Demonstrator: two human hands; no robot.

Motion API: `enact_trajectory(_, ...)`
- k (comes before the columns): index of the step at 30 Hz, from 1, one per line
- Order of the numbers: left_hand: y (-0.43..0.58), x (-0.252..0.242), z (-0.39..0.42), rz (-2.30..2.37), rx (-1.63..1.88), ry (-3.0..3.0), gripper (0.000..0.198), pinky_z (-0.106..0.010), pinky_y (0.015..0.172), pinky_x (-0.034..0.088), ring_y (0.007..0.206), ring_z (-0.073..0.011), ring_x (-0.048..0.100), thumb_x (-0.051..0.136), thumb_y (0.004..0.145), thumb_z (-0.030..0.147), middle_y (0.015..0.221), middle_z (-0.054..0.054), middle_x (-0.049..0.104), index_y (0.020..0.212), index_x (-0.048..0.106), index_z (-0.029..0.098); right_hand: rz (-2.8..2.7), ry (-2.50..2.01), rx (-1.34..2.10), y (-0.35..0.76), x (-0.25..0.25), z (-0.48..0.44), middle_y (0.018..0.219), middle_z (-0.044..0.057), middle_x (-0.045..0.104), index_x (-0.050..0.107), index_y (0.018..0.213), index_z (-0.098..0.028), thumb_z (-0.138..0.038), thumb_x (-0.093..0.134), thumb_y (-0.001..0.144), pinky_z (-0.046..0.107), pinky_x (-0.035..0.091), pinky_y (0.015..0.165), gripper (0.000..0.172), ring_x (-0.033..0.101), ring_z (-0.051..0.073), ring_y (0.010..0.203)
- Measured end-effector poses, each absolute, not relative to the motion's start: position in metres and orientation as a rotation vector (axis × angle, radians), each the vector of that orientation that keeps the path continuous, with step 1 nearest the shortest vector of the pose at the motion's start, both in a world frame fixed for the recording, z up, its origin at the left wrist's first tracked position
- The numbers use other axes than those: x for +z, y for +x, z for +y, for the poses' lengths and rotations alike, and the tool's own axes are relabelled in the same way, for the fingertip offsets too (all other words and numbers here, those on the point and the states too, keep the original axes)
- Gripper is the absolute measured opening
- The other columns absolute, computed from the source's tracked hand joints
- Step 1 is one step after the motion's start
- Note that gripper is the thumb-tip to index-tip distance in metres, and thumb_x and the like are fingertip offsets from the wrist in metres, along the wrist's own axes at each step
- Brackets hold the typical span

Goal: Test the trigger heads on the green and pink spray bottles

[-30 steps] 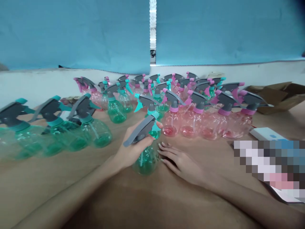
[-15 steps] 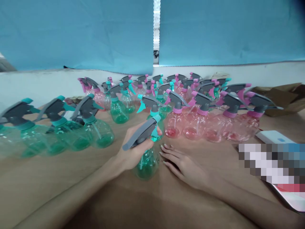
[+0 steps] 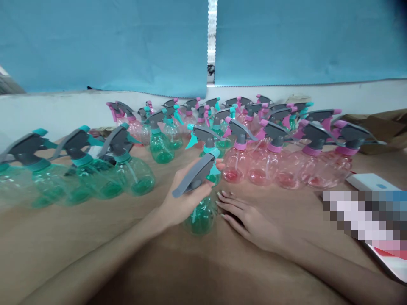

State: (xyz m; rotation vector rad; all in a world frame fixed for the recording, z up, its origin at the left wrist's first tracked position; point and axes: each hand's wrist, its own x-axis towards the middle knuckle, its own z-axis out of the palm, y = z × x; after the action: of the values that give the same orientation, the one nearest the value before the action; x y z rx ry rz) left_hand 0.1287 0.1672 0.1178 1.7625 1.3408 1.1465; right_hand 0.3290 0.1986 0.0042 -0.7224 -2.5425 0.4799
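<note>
Well out to the left of the left fingers, four green spray bottles point(image 3: 136, 182) stand upright in a row on the wooden table point(image 3: 108, 224), the first cut off by the picture's edge. Their heads are grey with turquoise nozzles and collars; the round bodies are see-through, deeper green toward the base, and a pale tube runs down inside the nearest to the fingers. Another green bottle point(image 3: 161, 146) stands past the knuckles.

The left hand point(image 3: 182, 197) is curled around the neck of the held bottle point(image 3: 200, 218), thumb on the near side, fingertips reaching past the turquoise trigger. This bottle has a long grey lever, a turquoise nozzle and a clear green, rounded body below the thumb, with a pale tube inside. Its lower part is darkest; whether that is liquid or tinted plastic, I cannot tell. Just beyond the fingertips is a further turquoise-nozzled bottle point(image 3: 214, 178), partly hidden.

The right hand point(image 3: 254, 222) lies palm down, its fingers slightly spread, tips just beside the held bottle's body; contact is unclear. Beyond those fingers stand four pink-collared bottles point(image 3: 235, 167), see-through pink, stronger in colour at the base, with mixed pink and green ones crowded behind. Farther right of the fingers are a white box point(image 3: 370, 180) and, behind it, a crumpled brown package point(image 3: 378, 127).
</note>
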Motion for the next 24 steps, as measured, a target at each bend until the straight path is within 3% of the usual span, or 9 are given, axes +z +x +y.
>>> enact_trajectory(8, 0.1281, 0.1172, 0.1669, 1.336, 1.129, 1.737, 0.035, -0.030, 0.068, 0.047, 0.051, -0.0127, 0.041, 0.054, 0.082, 0.023, 0.058, 0.007, 0.039, 0.115, 0.061, 0.029, -2.536, -0.730, 0.494, 0.3293, 0.0039, 0.1995, 0.139, 0.008, 0.052, 0.052, 0.132, -0.017, -0.027, 0.044, 0.096, 0.043, 0.036, 0.111, 0.039, 0.043, 0.022, 0.131)
enact_trajectory(24, 0.1273, 0.1150, 0.1661, 1.357, 1.124, 1.724, 0.037, -0.030, 0.066, 0.048, 0.047, -0.0134, 0.045, 0.054, 0.082, 0.025, 0.053, 0.007, 0.045, 0.118, 0.060, 0.029, -2.521, -0.731, 0.543, 0.3305, 0.0031, 0.2008, 0.139, 0.008, 0.052, 0.053, 0.131, -0.020, -0.027, 0.045, 0.096, 0.046, 0.037, 0.109, 0.037, 0.045, 0.023, 0.130)
